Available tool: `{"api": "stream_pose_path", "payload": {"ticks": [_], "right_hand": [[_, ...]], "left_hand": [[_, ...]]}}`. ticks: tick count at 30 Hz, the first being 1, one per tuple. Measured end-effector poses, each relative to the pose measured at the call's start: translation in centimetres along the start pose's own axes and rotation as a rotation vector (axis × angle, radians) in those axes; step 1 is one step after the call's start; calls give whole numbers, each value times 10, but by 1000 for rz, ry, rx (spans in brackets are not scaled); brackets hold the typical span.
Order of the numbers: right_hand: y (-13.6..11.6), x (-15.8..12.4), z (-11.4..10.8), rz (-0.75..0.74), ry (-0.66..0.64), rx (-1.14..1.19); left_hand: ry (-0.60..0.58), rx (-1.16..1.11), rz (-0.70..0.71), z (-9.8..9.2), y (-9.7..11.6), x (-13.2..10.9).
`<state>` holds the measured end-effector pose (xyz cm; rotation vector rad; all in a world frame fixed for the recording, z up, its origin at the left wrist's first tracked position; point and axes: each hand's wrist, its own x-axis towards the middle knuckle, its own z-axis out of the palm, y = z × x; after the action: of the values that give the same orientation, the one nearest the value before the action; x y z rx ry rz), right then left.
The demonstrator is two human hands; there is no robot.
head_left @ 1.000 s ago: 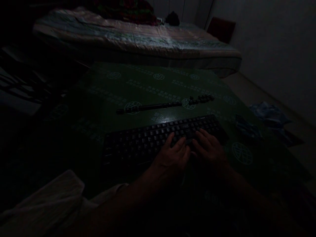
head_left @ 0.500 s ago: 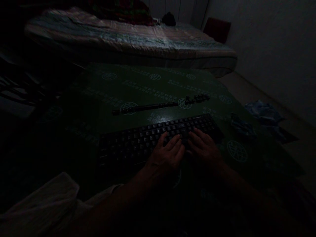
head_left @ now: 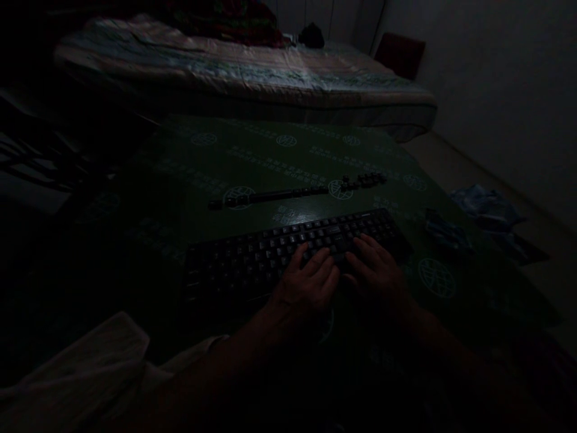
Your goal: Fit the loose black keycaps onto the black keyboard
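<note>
The room is very dark. A black keyboard (head_left: 270, 255) lies on a green printed sheet (head_left: 270, 162) spread in front of me. My left hand (head_left: 309, 282) rests palm down on the right part of the keys, its fingers stretched forward. Close beside it, my right hand (head_left: 376, 270) lies on the keys near the keyboard's right end, fingers likewise extended. The two hands nearly touch. Neither holds anything. Beyond the keyboard lies a long thin black strip (head_left: 274, 195), with a short row of loose black keycaps (head_left: 363, 179) at its right end.
A bed with a striped cover (head_left: 243, 75) stretches across the back, a dark red cushion (head_left: 399, 54) at its far right. Crumpled blue cloth (head_left: 484, 204) lies on the floor to the right. Pale fabric (head_left: 90, 367) covers my lap at the lower left.
The view has shifted slightly. Both hands stay on the right part of the keyboard, with only small finger movements.
</note>
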<state>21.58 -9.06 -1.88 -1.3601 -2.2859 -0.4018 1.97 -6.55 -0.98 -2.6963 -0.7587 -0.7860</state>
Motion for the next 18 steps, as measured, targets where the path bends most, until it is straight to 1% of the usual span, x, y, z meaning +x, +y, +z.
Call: {"api": "stream_pose_path", "payload": {"ticks": [8, 12, 18], "right_hand": [[2, -4, 5, 29, -50, 45], [2, -5, 5, 45, -49, 41], [3, -2, 2, 84, -49, 44]], "left_hand": [[-19, -13, 3, 0, 0, 2], [-47, -22, -4, 0, 1, 3], [-48, -26, -5, 3, -1, 2]]}}
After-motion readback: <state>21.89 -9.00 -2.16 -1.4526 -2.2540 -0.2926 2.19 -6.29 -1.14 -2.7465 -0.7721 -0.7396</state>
